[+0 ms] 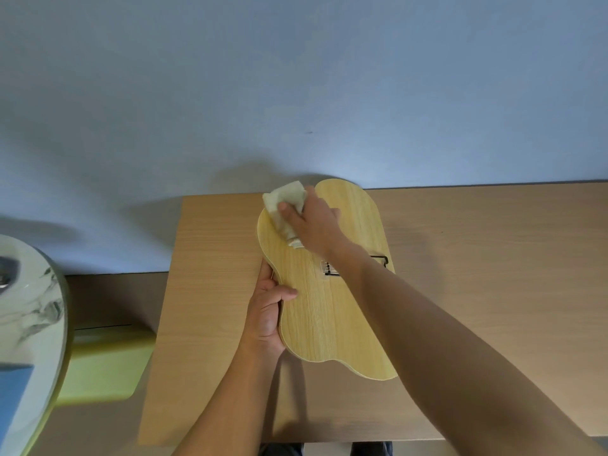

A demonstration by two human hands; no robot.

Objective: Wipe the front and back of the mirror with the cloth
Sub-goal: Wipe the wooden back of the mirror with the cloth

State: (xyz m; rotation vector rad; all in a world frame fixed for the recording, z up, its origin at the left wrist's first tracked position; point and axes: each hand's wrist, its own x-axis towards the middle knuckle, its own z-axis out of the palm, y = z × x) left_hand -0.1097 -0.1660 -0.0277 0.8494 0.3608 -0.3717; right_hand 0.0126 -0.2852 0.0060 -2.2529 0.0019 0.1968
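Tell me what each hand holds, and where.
Left hand grips the mirror by its left edge; right hand holds the cloth bunched against its back.

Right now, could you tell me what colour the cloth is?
Pale cream, seen in the head view.

The glass face of the mirror (329,311) was turned down and not seen. Its black wire stand (332,273) was partly covered by the right forearm. The cloth (283,205) was half hidden under the right hand (316,225). The round marbled table (33,324) was cut off at the left edge.
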